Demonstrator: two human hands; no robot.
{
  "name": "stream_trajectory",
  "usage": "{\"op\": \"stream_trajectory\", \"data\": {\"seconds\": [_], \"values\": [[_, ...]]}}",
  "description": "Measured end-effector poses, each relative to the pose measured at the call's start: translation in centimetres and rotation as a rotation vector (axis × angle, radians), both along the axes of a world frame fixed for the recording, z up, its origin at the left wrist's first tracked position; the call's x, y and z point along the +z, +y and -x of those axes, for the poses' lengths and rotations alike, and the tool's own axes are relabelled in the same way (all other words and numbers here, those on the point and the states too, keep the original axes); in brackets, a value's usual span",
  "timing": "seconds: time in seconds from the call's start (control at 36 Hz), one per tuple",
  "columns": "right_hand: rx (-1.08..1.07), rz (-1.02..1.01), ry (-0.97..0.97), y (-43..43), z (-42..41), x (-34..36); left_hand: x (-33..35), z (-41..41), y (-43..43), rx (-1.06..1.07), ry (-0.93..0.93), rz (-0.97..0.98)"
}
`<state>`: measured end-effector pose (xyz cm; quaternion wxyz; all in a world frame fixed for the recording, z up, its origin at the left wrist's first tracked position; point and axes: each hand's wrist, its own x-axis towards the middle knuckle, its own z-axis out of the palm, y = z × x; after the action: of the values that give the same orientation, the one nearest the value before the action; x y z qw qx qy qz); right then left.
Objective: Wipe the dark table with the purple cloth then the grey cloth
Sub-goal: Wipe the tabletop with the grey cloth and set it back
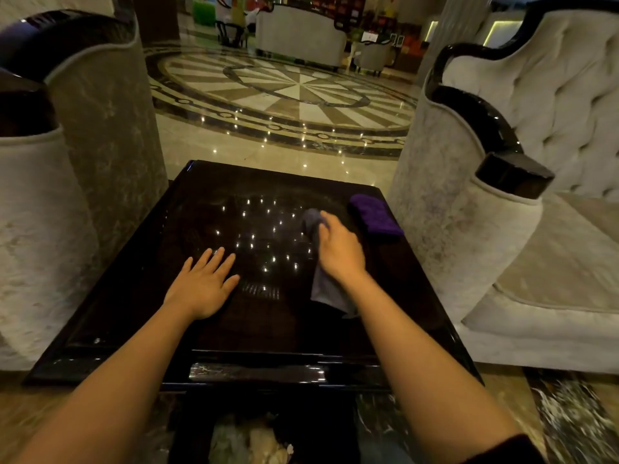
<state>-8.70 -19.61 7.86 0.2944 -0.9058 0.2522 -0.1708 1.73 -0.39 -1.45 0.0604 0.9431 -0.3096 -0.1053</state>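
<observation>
A glossy dark table [134, 309] fills the middle of the head view, with ceiling lights mirrored in its top. My right hand [340, 247] is closed on the grey cloth [326, 291], which trails back under my wrist and pokes out past my fingers, right of the table's centre. The purple cloth [376, 214] lies bunched at the table's far right corner, apart from my hand. My left hand [202, 284] rests flat on the tabletop, fingers spread, holding nothing.
A pale upholstered armchair [522, 202] stands close on the right of the table and another armchair [67, 182] on the left. Beyond the table's far edge lies polished marble floor [291, 92] with a round inlay. More furniture stands far back.
</observation>
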Motion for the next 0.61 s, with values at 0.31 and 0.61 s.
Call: {"op": "stream_trajectory", "data": {"seconds": [0.31, 0.61], "values": [[-0.012, 0.179, 0.355, -8.4, 6.4, -3.0, 0.1, 0.1, 0.0, 0.005, 0.005, 0.001], [0.047, 0.080, 0.458, -8.3, 8.6, -6.6, 0.2, 0.1, 0.0, 0.000, 0.003, -0.012]]}}
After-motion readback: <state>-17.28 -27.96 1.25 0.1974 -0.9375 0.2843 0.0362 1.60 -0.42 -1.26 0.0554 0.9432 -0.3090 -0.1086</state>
